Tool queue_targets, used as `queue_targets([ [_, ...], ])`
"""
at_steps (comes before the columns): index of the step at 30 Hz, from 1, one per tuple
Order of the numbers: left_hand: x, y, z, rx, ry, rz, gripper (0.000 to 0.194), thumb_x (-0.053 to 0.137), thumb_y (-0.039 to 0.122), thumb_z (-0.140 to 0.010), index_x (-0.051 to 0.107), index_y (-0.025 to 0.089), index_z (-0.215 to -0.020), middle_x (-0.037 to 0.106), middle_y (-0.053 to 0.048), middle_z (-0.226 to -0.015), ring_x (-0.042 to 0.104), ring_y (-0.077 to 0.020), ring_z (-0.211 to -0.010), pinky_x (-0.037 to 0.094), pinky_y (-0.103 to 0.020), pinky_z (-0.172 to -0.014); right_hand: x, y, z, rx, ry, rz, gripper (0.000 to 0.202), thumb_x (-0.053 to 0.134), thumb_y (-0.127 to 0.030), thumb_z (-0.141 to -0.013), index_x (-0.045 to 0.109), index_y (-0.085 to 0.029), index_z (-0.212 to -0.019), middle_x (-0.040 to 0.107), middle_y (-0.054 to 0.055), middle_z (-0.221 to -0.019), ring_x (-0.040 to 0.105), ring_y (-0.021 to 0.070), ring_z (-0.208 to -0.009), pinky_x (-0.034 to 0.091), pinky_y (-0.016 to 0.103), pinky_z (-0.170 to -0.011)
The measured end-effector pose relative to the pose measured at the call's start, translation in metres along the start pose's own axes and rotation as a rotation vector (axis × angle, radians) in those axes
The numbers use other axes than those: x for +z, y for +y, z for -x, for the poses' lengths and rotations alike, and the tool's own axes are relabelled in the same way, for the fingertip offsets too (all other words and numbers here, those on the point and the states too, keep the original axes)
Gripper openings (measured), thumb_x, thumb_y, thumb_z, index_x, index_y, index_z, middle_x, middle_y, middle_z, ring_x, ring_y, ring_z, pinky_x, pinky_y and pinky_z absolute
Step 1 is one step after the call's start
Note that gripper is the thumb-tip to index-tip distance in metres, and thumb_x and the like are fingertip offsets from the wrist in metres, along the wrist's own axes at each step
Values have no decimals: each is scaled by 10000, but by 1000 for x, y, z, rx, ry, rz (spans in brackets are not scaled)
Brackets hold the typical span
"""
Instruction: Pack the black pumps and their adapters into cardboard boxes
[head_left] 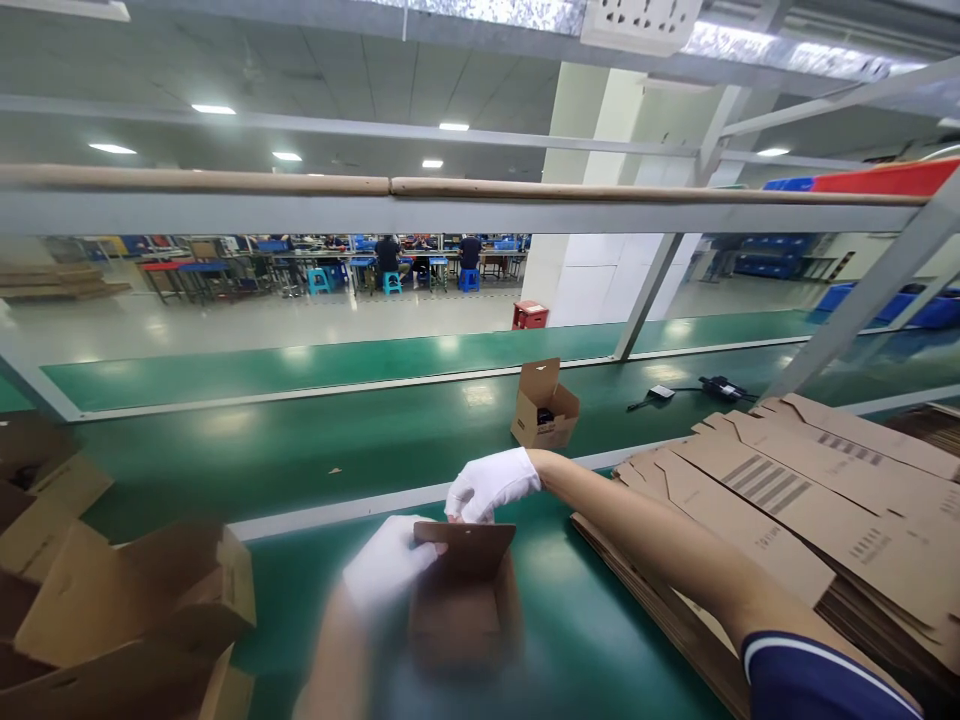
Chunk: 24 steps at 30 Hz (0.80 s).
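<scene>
Nearest, an open cardboard box [476, 620], low in view on the green bench [300, 455]; its base and near wall smear into blur, so no telling whether it rests or is lifted. White-gloved left hand [386, 562] pinches the upright flap at its left edge, bare thumb on the inner face, other fingers hidden behind. White-gloved right hand [491, 487] curled at the flap's top edge, fingertips mostly behind it; cannot tell if it grips. Left side: a cluster of open cartons [112, 590], cut off by the frame. Right side: a pile of flattened cartons [787, 490], partly covered by the right forearm, running out of view, its left edge near the box. Between cluster and pile, a strip of green surface gives sideways room; a pale rail [352, 510] crosses just beyond the hands. Past it, a small open box [544, 410] with dark contents, hard to make out; to its right, a black adapter [724, 388] with a cable. Shelf beam [480, 215] spans overhead. Far off, seated people [388, 255], too small to read.
</scene>
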<state>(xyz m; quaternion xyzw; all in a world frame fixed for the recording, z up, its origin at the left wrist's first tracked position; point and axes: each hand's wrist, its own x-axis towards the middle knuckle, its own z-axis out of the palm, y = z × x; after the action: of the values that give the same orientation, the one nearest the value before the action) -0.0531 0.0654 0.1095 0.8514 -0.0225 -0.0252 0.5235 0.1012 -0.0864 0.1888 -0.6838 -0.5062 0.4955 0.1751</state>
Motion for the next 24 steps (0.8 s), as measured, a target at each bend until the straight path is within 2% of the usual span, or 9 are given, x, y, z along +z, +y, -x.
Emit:
queue_targets([
  [4,1,-7,-4,-18,-13,6,357,547,428,-818,692,106,-873,711,-73,-937,613,-280,-918,474,-342,-804,3,-7,-1,-9,91,393,183,524,-221,-798,663,-176,-906,596,-23,-747,524,107,-642,406,213,-605],
  [6,0,-9,-3,-6,-17,9,363,548,431,-817,688,107,-904,710,-76,-952,613,-283,-933,478,-349,-820,4,-13,-2,62,214,658,141,545,-236,-798,670,-205,-857,623,-9,-761,548,136,-643,403,242,-608],
  [8,-5,-9,-1,14,12,17,354,544,429,-819,681,114,-904,709,-79,-957,616,-282,-943,481,-356,-844,-1,-15,-4,176,415,841,177,507,-255,-840,658,-207,-920,645,49,-869,594,205,-725,428,303,-656],
  [12,-18,-6,6,-12,133,19,358,539,443,-812,676,131,-920,700,-99,-1007,610,-284,-1011,453,-398,-956,-24,2,-6,341,849,872,357,351,-218,-918,467,-130,-1244,549,192,-1146,563,341,-991,422,453,-797],
  [15,-28,0,14,-80,296,34,488,567,467,-777,609,143,-1139,616,-120,-1218,540,-297,-1158,361,-464,-1069,-29,32,-2,399,947,820,336,393,-253,-913,473,-141,-1220,576,160,-1111,581,319,-974,439,418,-791],
  [18,-28,11,30,-78,662,51,520,552,479,-801,530,204,-1242,524,-89,-1339,429,-289,-1278,273,-503,-1125,-7,70,-2,430,942,735,266,418,-273,-906,565,-189,-1110,625,102,-1037,610,272,-921,450,363,-775],
  [20,-20,19,44,10,902,-9,435,509,441,-857,518,255,-1250,515,-57,-1342,396,-288,-1301,224,-527,-1142,20,95,-5,457,927,666,254,422,-268,-900,607,-208,-1063,641,81,-1018,617,252,-913,447,345,-787],
  [21,-12,23,51,90,968,-56,408,486,400,-880,502,269,-1266,506,-52,-1349,395,-292,-1300,203,-539,-1147,35,107,-7,469,918,630,258,423,-258,-895,620,-210,-1055,646,76,-1014,618,243,-914,445,336,-793],
  [24,26,32,58,324,805,-146,380,450,302,-898,492,300,-1276,468,-39,-1385,395,-300,-1301,223,-535,-1148,77,134,-13,489,901,538,277,429,-233,-875,645,-210,-1047,651,76,-1014,609,229,-932,440,314,-800],
])
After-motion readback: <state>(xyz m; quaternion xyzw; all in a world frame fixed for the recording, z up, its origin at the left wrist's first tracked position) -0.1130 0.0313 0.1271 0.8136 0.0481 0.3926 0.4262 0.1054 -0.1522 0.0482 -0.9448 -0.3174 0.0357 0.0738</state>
